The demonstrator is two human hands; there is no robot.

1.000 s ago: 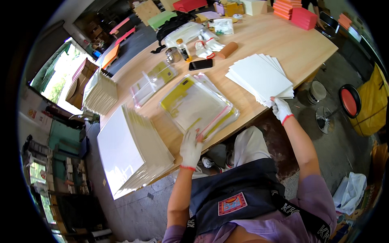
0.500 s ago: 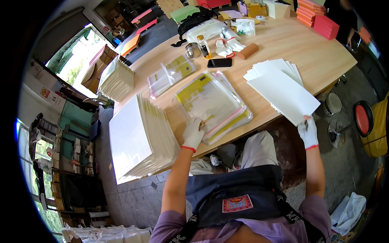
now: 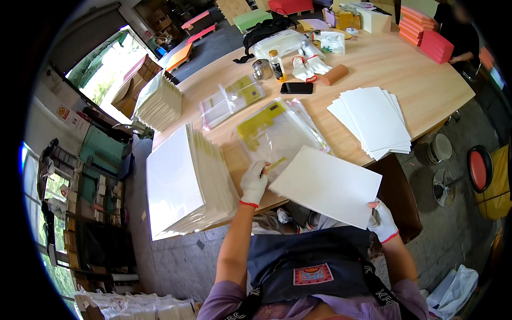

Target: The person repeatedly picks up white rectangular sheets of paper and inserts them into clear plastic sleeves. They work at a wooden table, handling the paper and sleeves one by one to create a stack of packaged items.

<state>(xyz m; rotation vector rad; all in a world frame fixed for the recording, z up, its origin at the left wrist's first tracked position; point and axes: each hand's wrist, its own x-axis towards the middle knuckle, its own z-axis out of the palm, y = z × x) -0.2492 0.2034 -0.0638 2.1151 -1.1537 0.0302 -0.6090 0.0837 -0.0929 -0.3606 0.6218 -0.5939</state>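
Observation:
My right hand (image 3: 383, 221), in a white glove with bare fingertips, grips a white rectangular board (image 3: 328, 184) by its right corner. The board hangs tilted over the table's near edge and partly covers a stack of clear plastic bags (image 3: 264, 128) with yellow-green print. At the near left of that stack, my gloved left hand (image 3: 254, 181) is closed, its fingertips pinching the edge of a bag beside the board's left corner. More white boards (image 3: 376, 117) lie fanned out at the right. Left of my left hand rises a tall pile of bagged white boards (image 3: 176, 181).
Beyond the bags lie a tied bundle of bags (image 3: 232, 101), a black phone (image 3: 297, 88), a bottle (image 3: 277, 66), a metal pot (image 3: 262, 70), gloves (image 3: 309, 68) and a brown cylinder (image 3: 334, 75). Another stack (image 3: 160, 101) stands far left. A person (image 3: 461, 34) sits at the far right.
My right hand has drawn one white board off the fanned pile, leftward and toward me, to the bags. My left hand stays at the bag edge.

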